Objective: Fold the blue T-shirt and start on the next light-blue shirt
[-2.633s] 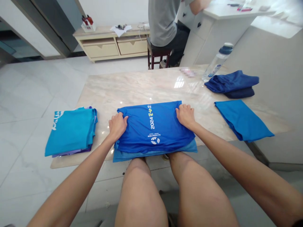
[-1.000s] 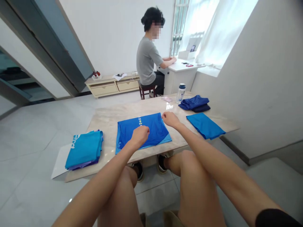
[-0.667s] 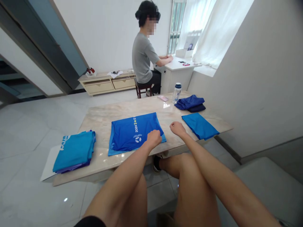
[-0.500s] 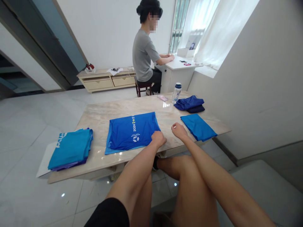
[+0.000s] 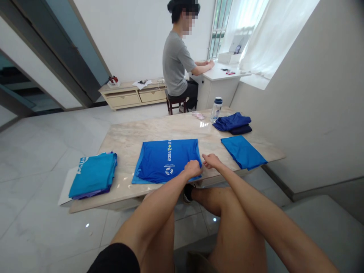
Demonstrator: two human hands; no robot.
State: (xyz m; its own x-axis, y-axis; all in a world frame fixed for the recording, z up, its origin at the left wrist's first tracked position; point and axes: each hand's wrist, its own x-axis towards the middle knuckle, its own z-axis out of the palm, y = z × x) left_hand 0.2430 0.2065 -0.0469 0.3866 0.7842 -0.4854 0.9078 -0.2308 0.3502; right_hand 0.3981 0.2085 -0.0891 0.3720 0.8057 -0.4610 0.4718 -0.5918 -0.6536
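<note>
One blue printed shirt lies flat on the marbled table. Left hand curled at its near right corner; right hand loosely curled just beside. Whether either grips cloth, can't tell. Likely step: edge-straightening; next move calls for pinched fabric.

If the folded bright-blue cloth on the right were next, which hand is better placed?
Probably the right hand: it is between the printed blue garment and the folded bright-blue cloth. The left hand looks farther off, at the garment's near right corner.
</note>
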